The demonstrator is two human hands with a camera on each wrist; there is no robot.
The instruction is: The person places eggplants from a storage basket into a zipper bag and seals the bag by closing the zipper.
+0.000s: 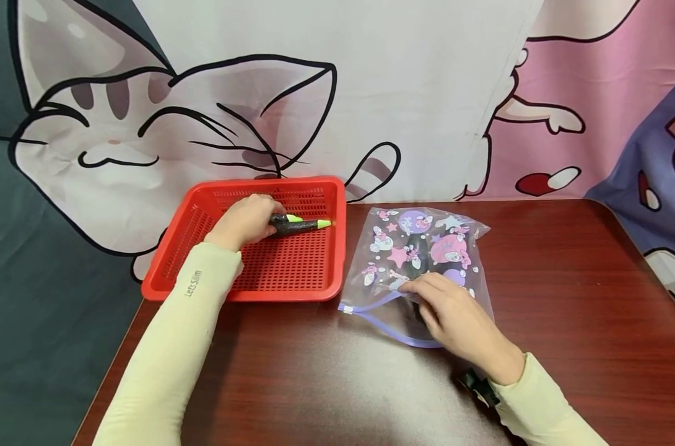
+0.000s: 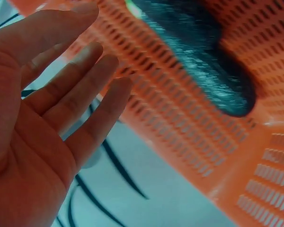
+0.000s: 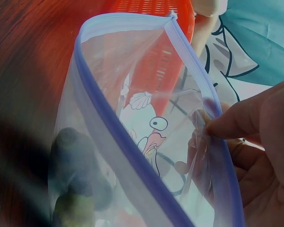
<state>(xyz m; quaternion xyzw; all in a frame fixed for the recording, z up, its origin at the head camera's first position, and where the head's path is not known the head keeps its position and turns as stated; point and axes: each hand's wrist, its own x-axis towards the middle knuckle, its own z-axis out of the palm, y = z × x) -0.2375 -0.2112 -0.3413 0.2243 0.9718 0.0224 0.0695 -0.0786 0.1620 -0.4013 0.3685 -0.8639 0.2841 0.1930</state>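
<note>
Two dark, cucumber-like pieces (image 1: 300,227) with bright green tips lie side by side in the red plastic basket (image 1: 243,296). Over their left ends is my left hand (image 1: 249,220). Its fingers look straight and spread in the left wrist view, apart from the dark pieces (image 2: 203,71). To the right of the basket lies a clear printed zip bag (image 1: 399,256), its mouth gaping. My right hand (image 1: 460,317) pinches one edge of that mouth between thumb and fingers. Through the film of the bag (image 3: 97,101), a dark shape and a greenish one show blurred.
A white slider (image 1: 347,310) sits at the left end of the bag's purple zip. The brown wooden table (image 1: 315,384) extends in front and to the right. Behind it hangs a cloth (image 1: 426,99) with cartoon prints, close to the basket's back rim.
</note>
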